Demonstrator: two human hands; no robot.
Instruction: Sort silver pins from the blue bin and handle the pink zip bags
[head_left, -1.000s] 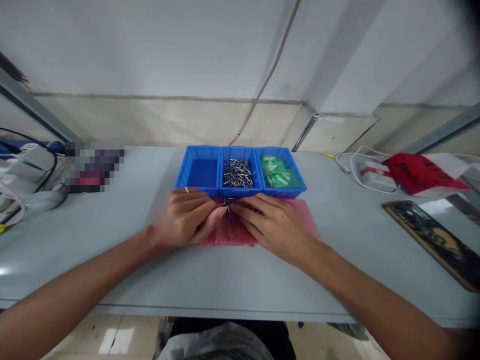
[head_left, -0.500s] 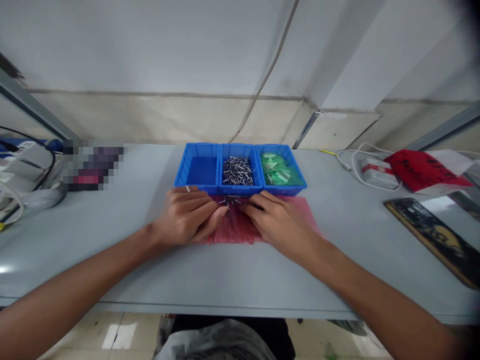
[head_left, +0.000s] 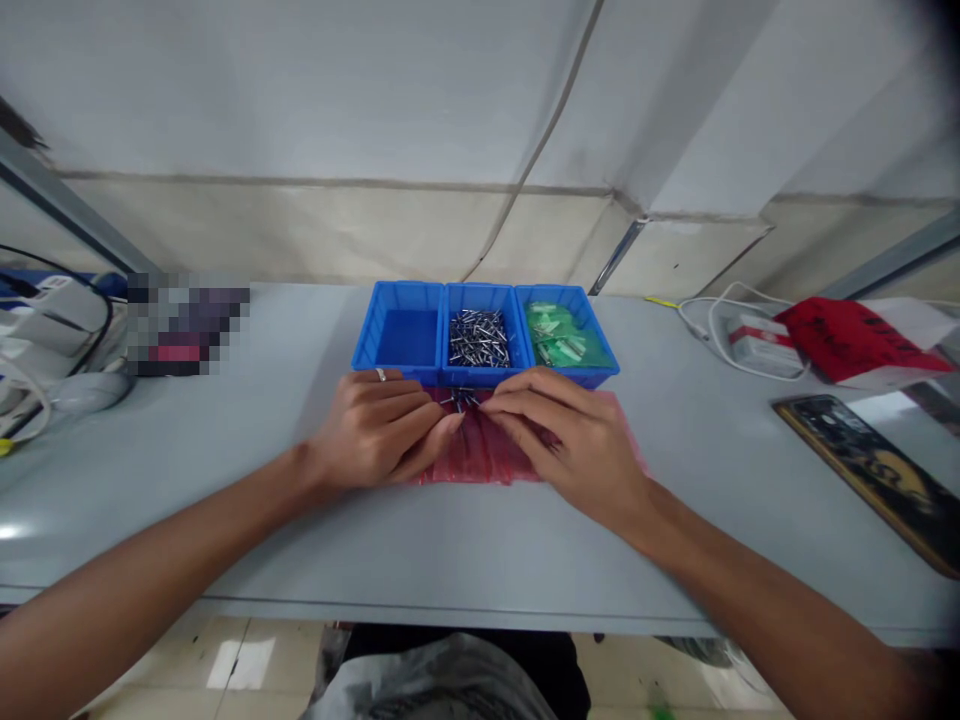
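Observation:
My left hand [head_left: 390, 425] rests on the pink plastic bag [head_left: 476, 458], its fingers curled and the thumb pressed toward the index finger. A few small metal screw-like pins [head_left: 461, 399] lie on the bag between my hands, by the left thumb tip. From the right, my right hand [head_left: 574, 430] reaches to these pins with its fingers bent together. Its fingertips touch or nearly touch them. Whatever is pinched in either hand is too small and covered to make out. Just behind, the middle blue bin [head_left: 480, 376] holds many similar metal pins.
An empty-looking blue bin [head_left: 397, 372] adjoins on the left, and a blue bin [head_left: 592, 378] with green-bagged pale parts on the right. A phone [head_left: 870, 480], a red packet [head_left: 855, 340] and a white box [head_left: 763, 345] lie right. Chargers and cables [head_left: 56, 310] lie left.
My right hand has lifted and arched a little, its fingertips still by the pins. My left hand stays nearly in place. The whole view has shifted slightly.

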